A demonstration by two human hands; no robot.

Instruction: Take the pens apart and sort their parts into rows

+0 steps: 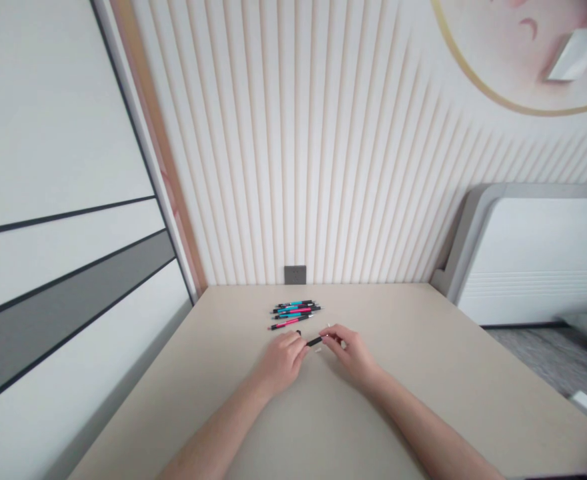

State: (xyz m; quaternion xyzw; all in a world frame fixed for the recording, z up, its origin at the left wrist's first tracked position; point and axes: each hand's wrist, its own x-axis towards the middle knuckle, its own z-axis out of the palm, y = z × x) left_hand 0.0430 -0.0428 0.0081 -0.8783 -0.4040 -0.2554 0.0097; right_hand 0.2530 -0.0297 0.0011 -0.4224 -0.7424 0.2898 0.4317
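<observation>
Ok so 2 bare hands are working right at the middle of the worktop (423, 360). The left hand (281, 363) is curled in, with its fingertips on one end of a black pen (315, 341), and the right hand (353, 353) pinches the other end between its fingers, so the pen sits across the small gap between them. Both hands look closed on it, though the fingers hide part of the barrel. There's a small black bit (298, 332) just past the left hand's knuckles, and something tiny and pale (328, 325) just beyond the right hand's fingers, too small to make out.

Just beyond the hands, a pink-and-black pen (288, 323) lies on its own beside a tight bunch of pink, blue and black pens (293, 310), all lying roughly parallel.

The worktop is plain beige and butts up against a ribbed cream wall panel (283, 133) with a grey wall socket (295, 275) right above its back edge. On the left there's a big white-and-grey panelled surface (63, 200), on the right a white padded unit (533, 260), and past the worktop's right edge some grey carpet (548, 353).
</observation>
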